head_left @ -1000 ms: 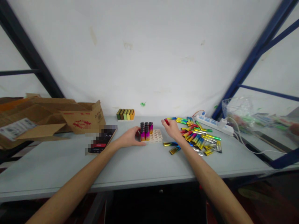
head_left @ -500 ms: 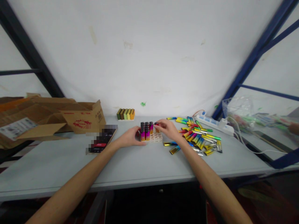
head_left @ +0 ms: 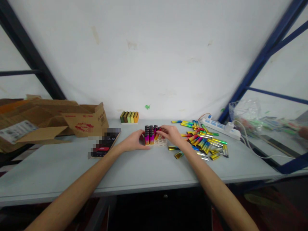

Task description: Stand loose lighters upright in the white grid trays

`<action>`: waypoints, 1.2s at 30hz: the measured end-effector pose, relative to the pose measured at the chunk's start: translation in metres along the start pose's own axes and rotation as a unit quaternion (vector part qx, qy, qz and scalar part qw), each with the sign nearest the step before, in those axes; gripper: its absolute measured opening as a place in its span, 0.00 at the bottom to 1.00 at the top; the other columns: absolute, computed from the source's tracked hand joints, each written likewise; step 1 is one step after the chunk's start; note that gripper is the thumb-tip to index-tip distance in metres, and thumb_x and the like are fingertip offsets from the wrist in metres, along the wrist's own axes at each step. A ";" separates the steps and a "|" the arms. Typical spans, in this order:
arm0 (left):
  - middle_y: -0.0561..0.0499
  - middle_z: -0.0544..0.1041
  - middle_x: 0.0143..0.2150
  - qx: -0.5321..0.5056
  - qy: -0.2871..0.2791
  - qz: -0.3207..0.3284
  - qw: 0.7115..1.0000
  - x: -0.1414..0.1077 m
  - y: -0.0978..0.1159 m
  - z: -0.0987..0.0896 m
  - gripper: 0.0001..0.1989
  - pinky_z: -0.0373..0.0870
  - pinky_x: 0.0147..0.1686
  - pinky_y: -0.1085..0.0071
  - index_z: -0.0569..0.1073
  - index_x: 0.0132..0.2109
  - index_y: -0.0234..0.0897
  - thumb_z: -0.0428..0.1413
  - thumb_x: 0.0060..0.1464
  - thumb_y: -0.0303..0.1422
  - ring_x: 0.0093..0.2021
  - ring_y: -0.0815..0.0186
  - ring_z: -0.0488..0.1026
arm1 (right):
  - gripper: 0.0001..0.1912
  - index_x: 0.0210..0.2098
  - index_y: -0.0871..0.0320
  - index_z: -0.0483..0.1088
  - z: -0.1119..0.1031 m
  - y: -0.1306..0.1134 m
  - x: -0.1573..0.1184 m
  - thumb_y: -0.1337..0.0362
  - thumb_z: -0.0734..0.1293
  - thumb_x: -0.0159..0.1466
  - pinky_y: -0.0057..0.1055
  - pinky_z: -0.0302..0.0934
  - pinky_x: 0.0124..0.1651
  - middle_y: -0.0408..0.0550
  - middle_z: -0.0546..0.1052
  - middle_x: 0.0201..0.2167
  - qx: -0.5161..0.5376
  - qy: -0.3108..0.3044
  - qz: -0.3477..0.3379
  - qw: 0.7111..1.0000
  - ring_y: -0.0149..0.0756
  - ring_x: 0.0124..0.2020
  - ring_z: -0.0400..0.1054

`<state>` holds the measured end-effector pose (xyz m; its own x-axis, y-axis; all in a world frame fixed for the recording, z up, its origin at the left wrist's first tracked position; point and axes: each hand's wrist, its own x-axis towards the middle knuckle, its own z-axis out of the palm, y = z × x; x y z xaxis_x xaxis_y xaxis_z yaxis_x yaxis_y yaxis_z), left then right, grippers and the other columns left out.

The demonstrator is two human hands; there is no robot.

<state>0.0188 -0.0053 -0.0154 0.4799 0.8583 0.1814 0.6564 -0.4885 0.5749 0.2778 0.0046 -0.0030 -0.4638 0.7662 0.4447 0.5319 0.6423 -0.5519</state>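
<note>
A white tray (head_left: 160,143) with round holes lies on the table, its left part filled with upright lighters (head_left: 149,136) in shiny purple-orange with black tops. My left hand (head_left: 134,140) grips the tray's left end, thumb along the front corner and fingers behind at the lighters' side. Between the thumb and fingers of my right hand (head_left: 171,133) is a tilted red-and-yellow lighter (head_left: 157,134), held over the tray's holes beside the standing ones. Its lower end is close to the tray; whether it sits in a hole I cannot tell.
Metallic coloured sleeves (head_left: 204,141) lie in a loose pile at right. Behind them is a white power strip (head_left: 220,127) with a cable. A block of green-to-orange lighters (head_left: 129,117) stands by the wall. A phone (head_left: 106,142) and cardboard boxes (head_left: 84,123) are at left.
My right hand has moved slightly left with its lighter, which now leans close to the standing lighters. My left hand stays at the tray's left end.
</note>
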 end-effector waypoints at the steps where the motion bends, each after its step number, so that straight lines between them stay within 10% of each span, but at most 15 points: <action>1: 0.43 0.79 0.45 0.001 0.000 0.001 1.000 0.000 0.000 0.000 0.34 0.74 0.43 0.59 0.74 0.49 0.35 0.69 0.40 0.52 0.42 0.52 0.76 | 0.16 0.38 0.59 0.76 0.001 -0.002 0.001 0.53 0.66 0.72 0.28 0.60 0.35 0.47 0.80 0.29 -0.028 0.000 -0.007 1.000 0.34 0.29 0.71; 14: 0.45 0.79 0.43 -0.004 0.015 0.003 1.000 -0.001 0.000 0.000 0.33 0.74 0.42 0.60 0.74 0.48 0.36 0.70 0.39 0.52 0.41 0.54 0.76 | 0.15 0.41 0.59 0.79 -0.017 0.003 -0.006 0.55 0.66 0.72 0.30 0.61 0.41 0.51 0.81 0.35 -0.093 -0.047 -0.028 0.994 0.36 0.35 0.72; 18: 0.46 0.79 0.42 0.008 0.019 -0.005 1.000 -0.001 0.001 0.000 0.33 0.75 0.41 0.60 0.74 0.45 0.37 0.70 0.37 0.54 0.39 0.54 0.76 | 0.10 0.44 0.60 0.80 -0.053 0.034 -0.013 0.66 0.67 0.69 0.33 0.64 0.47 0.54 0.83 0.40 -0.175 0.025 0.062 0.982 0.40 0.40 0.75; 24: 0.45 0.79 0.43 0.008 0.013 -0.007 1.000 -0.001 0.002 -0.001 0.32 0.75 0.41 0.60 0.74 0.45 0.37 0.70 0.38 0.52 0.39 0.54 0.76 | 0.10 0.41 0.59 0.83 -0.092 0.080 -0.036 0.68 0.75 0.59 0.34 0.65 0.43 0.55 0.84 0.40 -0.240 -0.094 0.234 0.937 0.44 0.39 0.77; 29: 0.45 0.79 0.42 0.007 0.010 -0.012 1.000 -0.002 0.003 -0.001 0.32 0.74 0.40 0.61 0.74 0.45 0.37 0.69 0.39 0.53 0.39 0.55 0.76 | 0.04 0.34 0.57 0.84 -0.091 0.087 -0.037 0.66 0.76 0.58 0.34 0.64 0.41 0.53 0.83 0.33 -0.247 -0.137 0.256 0.924 0.42 0.34 0.74; 36: 0.46 0.79 0.42 0.001 0.015 -0.012 1.000 -0.001 0.004 -0.001 0.32 0.75 0.41 0.61 0.74 0.45 0.37 0.70 0.38 0.52 0.39 0.55 0.76 | 0.08 0.43 0.60 0.77 -0.072 0.065 -0.026 0.63 0.70 0.67 0.29 0.62 0.39 0.51 0.82 0.35 -0.195 -0.025 0.203 0.959 0.38 0.35 0.75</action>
<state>0.0197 -0.0082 -0.0124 0.4469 0.8738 0.1919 0.6688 -0.4688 0.5770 0.3757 0.0276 0.0004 -0.1897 0.9594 0.2090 0.8958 0.2562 -0.3631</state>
